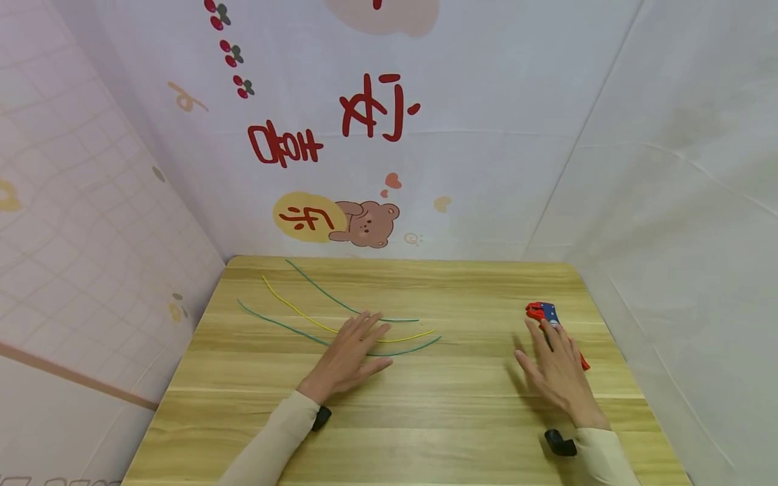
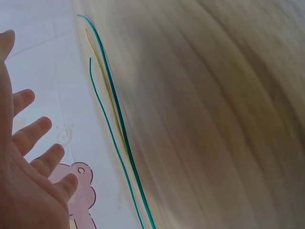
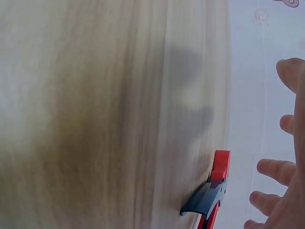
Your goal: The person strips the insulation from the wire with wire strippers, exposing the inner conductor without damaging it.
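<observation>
Three thin wires lie in shallow curves on the left half of the table: a far green wire [image 1: 322, 290], a yellow wire [image 1: 292, 307] and a near green wire [image 1: 279, 324]. Over their middle hovers my left hand [image 1: 349, 354], fingers spread and empty; it hides part of the wires. In the left wrist view the fingers stand clear of them. At the right lies a red and blue hand tool, apparently a wire stripper [image 1: 550, 312]. My right hand [image 1: 560, 374] is held above it with fingers extended, covering part of its handles. The right wrist view shows the tool's red head [image 3: 220, 164] apart from the fingers.
The wooden table [image 1: 450, 405] has a white printed sheet [image 1: 486, 135] rising behind it and further sheets at both sides. Black wrist mounts [image 1: 559, 443] hang below the forearms, close to the tabletop.
</observation>
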`<state>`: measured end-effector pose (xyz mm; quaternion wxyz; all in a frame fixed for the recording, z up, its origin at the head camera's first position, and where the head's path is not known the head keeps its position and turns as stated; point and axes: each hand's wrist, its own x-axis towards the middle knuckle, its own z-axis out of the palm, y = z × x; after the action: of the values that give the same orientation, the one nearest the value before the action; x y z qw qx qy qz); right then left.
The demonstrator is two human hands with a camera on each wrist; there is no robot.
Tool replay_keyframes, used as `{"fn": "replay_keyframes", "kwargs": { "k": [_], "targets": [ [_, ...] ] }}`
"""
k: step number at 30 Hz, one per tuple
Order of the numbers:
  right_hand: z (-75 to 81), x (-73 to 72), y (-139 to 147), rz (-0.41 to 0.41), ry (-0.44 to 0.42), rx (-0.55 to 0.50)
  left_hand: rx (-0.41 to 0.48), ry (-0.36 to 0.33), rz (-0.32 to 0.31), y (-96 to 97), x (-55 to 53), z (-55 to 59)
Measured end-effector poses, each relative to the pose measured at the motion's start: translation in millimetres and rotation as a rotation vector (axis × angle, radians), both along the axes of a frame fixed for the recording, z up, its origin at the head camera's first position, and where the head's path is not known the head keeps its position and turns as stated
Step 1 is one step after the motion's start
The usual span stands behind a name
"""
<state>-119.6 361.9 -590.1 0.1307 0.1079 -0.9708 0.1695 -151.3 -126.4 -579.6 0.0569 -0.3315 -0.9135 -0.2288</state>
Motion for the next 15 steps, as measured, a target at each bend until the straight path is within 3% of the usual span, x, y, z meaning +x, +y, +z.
{"fn": "replay_keyframes", "kwargs": {
  "k": [7,15],
  "targets": [
    [3.0,-3.9,4,-0.032,-0.031,-0.012,-0.003,-0.043,-0.019,10.9,1.0,-2.9],
    [4.2,-4.0,13,-0.076,-0.064,-0.029,0.032,0.005,-0.064,22.1,1.3,-5.7]
  ]
}}
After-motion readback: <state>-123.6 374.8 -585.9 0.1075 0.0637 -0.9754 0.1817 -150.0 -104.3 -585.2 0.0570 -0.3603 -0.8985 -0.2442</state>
